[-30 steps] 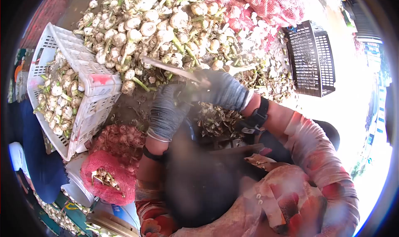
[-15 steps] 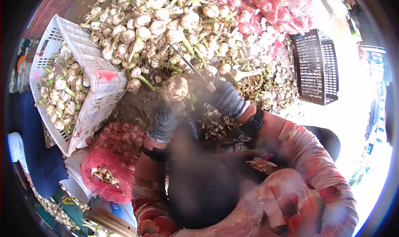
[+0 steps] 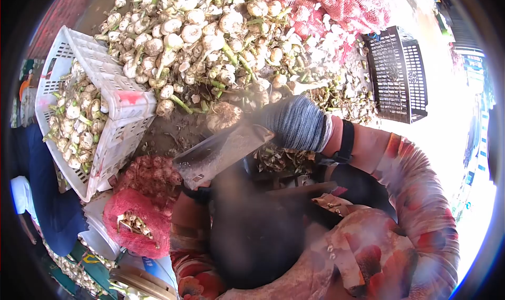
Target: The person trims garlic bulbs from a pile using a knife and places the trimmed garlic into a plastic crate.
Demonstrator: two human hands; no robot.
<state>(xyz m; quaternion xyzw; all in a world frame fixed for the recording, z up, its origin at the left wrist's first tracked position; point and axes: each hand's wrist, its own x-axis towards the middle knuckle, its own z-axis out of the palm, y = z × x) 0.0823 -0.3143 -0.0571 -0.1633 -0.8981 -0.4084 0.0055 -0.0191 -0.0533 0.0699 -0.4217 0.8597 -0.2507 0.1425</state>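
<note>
My right hand [image 3: 294,123], in a grey knit glove, is closed round the handle of a broad-bladed knife [image 3: 223,153]. Its wide, dirt-smeared blade lies across in front of my left hand and hides the glove and fingers. Just past the blade's upper edge shows a large garlic bulb [image 3: 224,116], where my left hand's fingers are. A dark band [image 3: 197,194] circles my left wrist. Beyond both hands rises a heap of garlic [image 3: 179,37] with green stems and loose skins. The area around my right fingers is blurred.
A tilted white crate [image 3: 123,97] of garlic stands at left. Near my left forearm sits a red mesh sack [image 3: 126,221] of bulbs. More red mesh sacks [image 3: 347,8] lie at the back, and a black crate [image 3: 389,76] at right. Another person's dark-clothed leg [image 3: 50,195] is at far left.
My right hand has swung the knife from pointing up over the heap to lying flat toward the lower left, covering my left hand. The bulb has hardly moved.
</note>
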